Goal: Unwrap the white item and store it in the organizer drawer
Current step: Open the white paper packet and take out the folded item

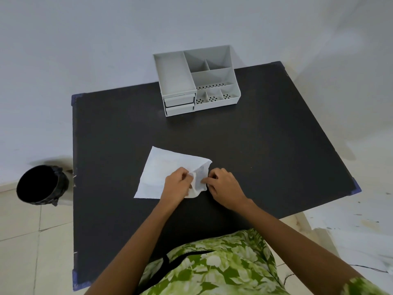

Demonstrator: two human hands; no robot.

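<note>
Head view looked down on a dark table (pixel 265 145) that filled the middle of the frame, with a person's two bare forearms reaching up from the bottom edge. A white wrapper (pixel 170 169) lay spread flat on the table just below the centre of the frame, its left part smooth and its right part lifted and crumpled. The left hand (pixel 177 185) rested on the wrapper's lower right area, fingers curled and pinching a raised fold of it. The right hand (pixel 224 185) sat just to the right, its fingertips pinched on the crumpled right edge of the same wrapper. Whatever was inside the bunched part was too hidden by folds and fingers to make out. A grey organizer (pixel 195 79) stood at the table's far edge, in the upper centre of the frame, well apart from the hands; its two small drawers (pixel 179 104) at the lower left front were stacked and pushed in. A black bin (pixel 40 184) stood on the floor at the left of the frame, beside the table.
</note>
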